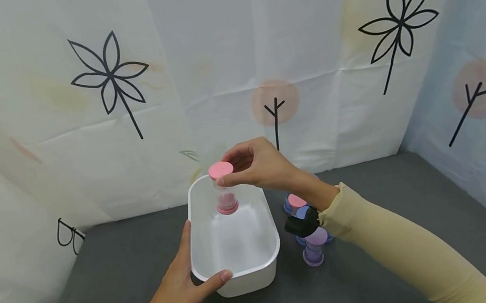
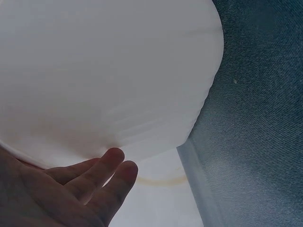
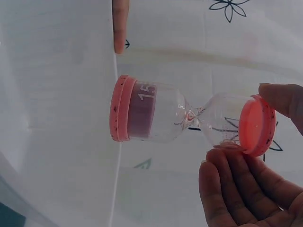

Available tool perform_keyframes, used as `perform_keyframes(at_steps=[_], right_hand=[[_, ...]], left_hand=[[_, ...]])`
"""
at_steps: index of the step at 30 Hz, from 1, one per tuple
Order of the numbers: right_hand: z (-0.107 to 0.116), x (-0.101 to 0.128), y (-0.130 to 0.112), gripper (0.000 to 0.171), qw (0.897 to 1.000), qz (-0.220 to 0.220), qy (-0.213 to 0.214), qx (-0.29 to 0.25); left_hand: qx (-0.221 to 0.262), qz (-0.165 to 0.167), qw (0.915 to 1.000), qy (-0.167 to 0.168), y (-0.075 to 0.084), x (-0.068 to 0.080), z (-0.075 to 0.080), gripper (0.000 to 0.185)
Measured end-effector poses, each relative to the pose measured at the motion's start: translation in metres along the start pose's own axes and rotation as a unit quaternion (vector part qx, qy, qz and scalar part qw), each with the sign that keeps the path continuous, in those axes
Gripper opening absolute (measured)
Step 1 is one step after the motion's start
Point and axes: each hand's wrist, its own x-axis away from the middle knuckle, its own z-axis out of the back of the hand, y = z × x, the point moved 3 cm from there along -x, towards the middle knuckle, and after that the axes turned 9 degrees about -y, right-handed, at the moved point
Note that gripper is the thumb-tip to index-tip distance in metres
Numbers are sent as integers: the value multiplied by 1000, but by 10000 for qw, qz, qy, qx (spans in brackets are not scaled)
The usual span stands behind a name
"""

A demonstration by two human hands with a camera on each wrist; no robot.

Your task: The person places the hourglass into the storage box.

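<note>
A pink-capped sand timer (image 1: 224, 187) (image 3: 184, 117) hangs upright over the far end of a white plastic tub (image 1: 269, 221). My right hand (image 1: 252, 163) (image 3: 255, 161) pinches its top cap with the fingertips. Pink sand fills its lower bulb, marked 15. My left hand (image 1: 187, 282) (image 2: 71, 189) grips the tub's near left corner, thumb over the rim (image 1: 219, 278), fingers against the outer wall (image 2: 118, 71).
Beside the tub on the right stand several more sand timers: a purple one (image 1: 314, 248), a blue one (image 1: 302, 213) and a pink one (image 1: 296, 201), partly behind my right wrist. The grey table (image 1: 385, 266) is walled by a white patterned sheet (image 1: 211, 71).
</note>
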Motion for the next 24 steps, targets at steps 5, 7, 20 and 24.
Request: perform_keyframes(at_steps=[5,7,20,24], right_hand=[[-11,-19,12,29,9991,-304,32,280],[-14,-26,15,30,9987,-369,44,346],[-33,-48,41,35,9937,-1088,170,219],[-37,-52,49,36,9889,-1447,258,236]], left_hand=[[-74,8,10000,-17,0,0,1,116],[-82,37,10000,-29,-1,-1,1,117],[-125,117,9998,-32,-2,-1,2,118],[-43,208,9997,-85,-4,-2,2,118]])
